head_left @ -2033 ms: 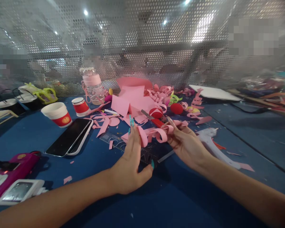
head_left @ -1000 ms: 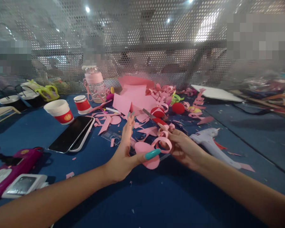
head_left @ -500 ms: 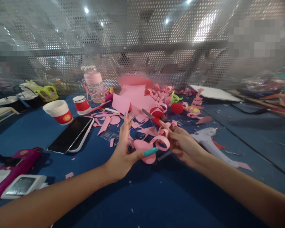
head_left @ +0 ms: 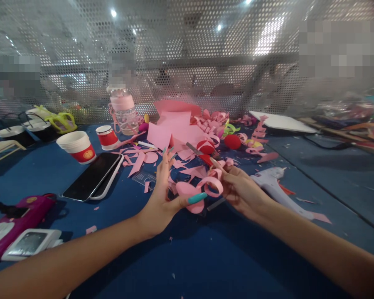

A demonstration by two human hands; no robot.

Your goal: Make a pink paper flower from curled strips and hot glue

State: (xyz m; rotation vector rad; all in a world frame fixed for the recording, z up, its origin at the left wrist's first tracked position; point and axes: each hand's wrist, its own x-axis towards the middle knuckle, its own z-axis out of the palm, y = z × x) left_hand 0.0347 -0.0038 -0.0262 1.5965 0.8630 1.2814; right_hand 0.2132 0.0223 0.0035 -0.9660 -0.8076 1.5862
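My left hand is held over the table with its fingers pointing away and its thumb, with a long turquoise nail, spread to the right. Just beyond the thumb is a rounded pink paper piece; whether the thumb touches it I cannot tell. My right hand has its fingers pinched together by a curled pink paper strip, whose loop reaches toward the left thumb. Its fingertips are partly hidden. Beyond them lie a grey blade-like piece and something red with a toothed edge, which I cannot name for certain.
A white glue gun lies right of my right hand. Pink paper sheets and scraps stand behind. Leftward are two phones, paper cups, a pink-lidded bottle and a purple device. A perforated metal screen borders the back.
The pink paper piece and the curled strip have shifted very slightly. Both hands stay almost where they were.
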